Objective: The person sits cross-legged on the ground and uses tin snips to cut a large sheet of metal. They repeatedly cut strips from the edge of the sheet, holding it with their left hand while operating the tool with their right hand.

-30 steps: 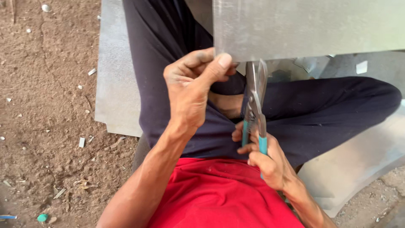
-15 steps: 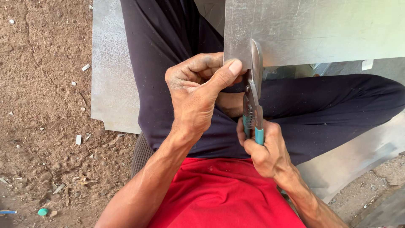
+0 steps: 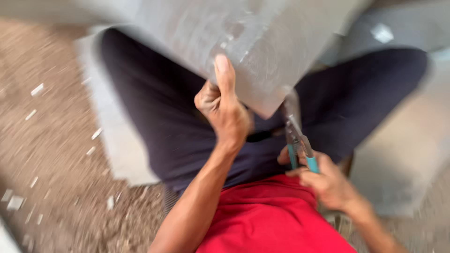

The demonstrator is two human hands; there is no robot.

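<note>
A grey metal sheet (image 3: 225, 33) tilts above my lap, its lower corner pointing down toward my right. My left hand (image 3: 224, 105) grips the sheet's lower edge, thumb pressed flat on top of it. My right hand (image 3: 328, 180) holds a pair of tin snips with teal handles (image 3: 300, 150); their blades reach up to the sheet's lower corner. The picture is blurred by motion, so I cannot see whether the blades bite into the metal.
I sit on the ground in dark trousers (image 3: 154, 112) and a red shirt (image 3: 267, 220). Another metal sheet (image 3: 112, 140) lies under my left leg and one (image 3: 403, 154) lies at my right. Small offcuts (image 3: 37, 89) dot the dirt at left.
The sheet has swung from level to tilted, its left side now higher and closer. My left hand has turned with it, thumb now pointing up. The snips stay at the sheet's edge.
</note>
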